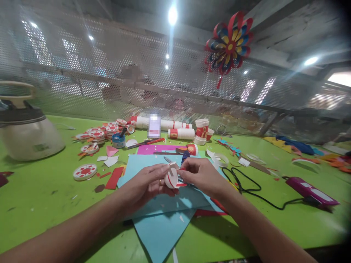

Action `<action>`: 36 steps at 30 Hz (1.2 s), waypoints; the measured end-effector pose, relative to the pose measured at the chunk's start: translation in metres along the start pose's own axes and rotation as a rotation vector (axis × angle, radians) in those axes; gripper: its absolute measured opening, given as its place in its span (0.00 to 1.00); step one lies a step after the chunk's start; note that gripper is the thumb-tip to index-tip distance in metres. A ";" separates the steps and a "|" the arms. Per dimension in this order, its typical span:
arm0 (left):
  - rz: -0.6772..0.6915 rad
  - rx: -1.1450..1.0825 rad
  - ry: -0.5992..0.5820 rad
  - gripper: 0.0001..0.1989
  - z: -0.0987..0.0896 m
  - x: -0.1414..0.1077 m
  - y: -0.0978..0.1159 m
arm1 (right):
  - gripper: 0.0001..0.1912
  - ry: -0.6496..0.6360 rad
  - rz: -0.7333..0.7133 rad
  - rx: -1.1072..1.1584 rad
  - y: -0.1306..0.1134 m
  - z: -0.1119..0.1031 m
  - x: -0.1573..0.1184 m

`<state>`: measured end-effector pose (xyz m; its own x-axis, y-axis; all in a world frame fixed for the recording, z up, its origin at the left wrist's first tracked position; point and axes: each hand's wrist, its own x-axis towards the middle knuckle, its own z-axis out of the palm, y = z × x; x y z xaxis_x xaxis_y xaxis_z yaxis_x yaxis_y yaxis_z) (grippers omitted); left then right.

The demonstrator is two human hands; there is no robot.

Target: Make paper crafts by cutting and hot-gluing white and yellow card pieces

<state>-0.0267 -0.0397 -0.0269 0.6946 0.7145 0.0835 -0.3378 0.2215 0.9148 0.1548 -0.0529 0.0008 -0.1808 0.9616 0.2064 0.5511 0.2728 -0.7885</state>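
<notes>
A small white paper cup (172, 178) with red marks, its wall cut into strips, is held in my left hand (153, 179). The thumb rests on the cup's upper edge and the fingers curl beneath it. My right hand (196, 173) is closed in a pinch at the cup's right side, on what looks like a cut strip of its wall with red on it. The fingertips hide part of that strip. Under both hands lie light blue paper sheets (164, 233). Just beyond them is a dark blue handle (185, 156).
White discs with red patterns (85, 171) and a blue jar (118, 140) are at the left, near a large kettle-like container (30, 135). Stacked paper cups (202, 129) stand at the back. A purple power strip (312, 190) with black cable (263, 197) lies right.
</notes>
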 end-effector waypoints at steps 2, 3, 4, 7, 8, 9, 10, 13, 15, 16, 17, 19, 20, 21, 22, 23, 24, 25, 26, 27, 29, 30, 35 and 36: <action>0.001 0.000 0.005 0.14 -0.001 0.001 -0.001 | 0.07 0.035 0.005 -0.048 0.000 0.001 0.000; 0.004 0.001 0.003 0.14 -0.001 0.001 -0.001 | 0.07 0.055 0.011 -0.066 -0.001 0.001 -0.001; 0.011 0.002 0.002 0.15 -0.002 0.002 -0.002 | 0.07 0.073 0.016 -0.079 -0.001 0.001 -0.001; 0.030 0.015 0.001 0.15 -0.003 0.002 -0.003 | 0.06 0.094 0.015 -0.092 -0.002 0.001 -0.002; 0.034 0.015 0.003 0.15 -0.003 0.002 -0.003 | 0.05 0.097 0.008 -0.097 -0.002 0.001 -0.002; 0.035 0.014 0.003 0.15 -0.004 0.002 -0.003 | 0.05 0.104 0.001 -0.104 -0.001 0.001 -0.002; 0.034 0.012 0.002 0.15 -0.003 0.002 -0.003 | 0.05 0.112 -0.007 -0.111 -0.001 0.002 -0.002; 0.030 0.008 0.005 0.15 -0.003 0.002 -0.003 | 0.06 0.145 -0.040 -0.104 0.002 0.004 -0.002; 0.024 0.007 0.012 0.16 -0.003 0.002 -0.002 | 0.06 0.157 -0.069 -0.059 0.003 0.004 -0.003; 0.021 0.002 0.016 0.16 -0.003 0.002 -0.001 | 0.06 0.157 -0.080 -0.025 0.003 0.004 -0.003; 0.019 -0.008 0.024 0.16 -0.004 0.002 -0.001 | 0.07 0.158 -0.090 0.011 0.003 0.002 -0.003; 0.021 -0.042 0.043 0.16 -0.006 0.002 -0.001 | 0.09 0.185 -0.105 0.073 0.001 -0.001 -0.004; 0.020 -0.062 0.053 0.16 -0.007 0.002 -0.001 | 0.09 0.212 -0.109 0.097 0.001 -0.003 -0.004; 0.014 -0.082 0.061 0.16 -0.008 0.003 -0.002 | 0.10 0.245 -0.110 0.117 0.001 -0.006 -0.003; 0.004 -0.098 0.067 0.16 -0.009 0.003 -0.002 | 0.11 0.283 -0.109 0.136 0.002 -0.008 -0.003; -0.005 -0.109 0.072 0.16 -0.009 0.003 -0.003 | 0.11 0.317 -0.105 0.155 0.004 -0.010 -0.001; -0.014 -0.116 0.071 0.16 -0.009 0.003 -0.004 | 0.12 0.346 -0.101 0.176 0.006 -0.012 0.000; -0.022 -0.117 0.065 0.16 -0.009 0.002 -0.005 | 0.12 0.368 -0.102 0.196 0.008 -0.014 0.002; -0.028 -0.117 0.053 0.16 -0.008 0.002 -0.005 | 0.12 0.379 -0.107 0.219 0.011 -0.016 0.003; -0.032 -0.118 0.039 0.16 -0.008 0.002 -0.005 | 0.12 0.378 -0.115 0.247 0.013 -0.018 0.005; -0.041 -0.127 0.011 0.16 -0.006 0.001 -0.005 | 0.12 0.343 -0.138 0.311 0.016 -0.020 0.006; -0.045 -0.132 0.000 0.16 -0.006 0.001 -0.004 | 0.12 0.314 -0.149 0.338 0.016 -0.021 0.006; -0.077 -0.123 -0.060 0.18 -0.005 -0.001 -0.002 | 0.20 0.222 -0.164 0.309 0.005 -0.019 -0.003; -0.093 -0.122 -0.064 0.19 -0.006 -0.002 -0.002 | 0.19 0.210 -0.160 0.293 0.002 -0.018 -0.004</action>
<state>-0.0306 -0.0376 -0.0313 0.7641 0.6444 0.0295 -0.3424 0.3663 0.8652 0.1713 -0.0560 0.0085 -0.0581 0.9009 0.4301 0.2686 0.4290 -0.8624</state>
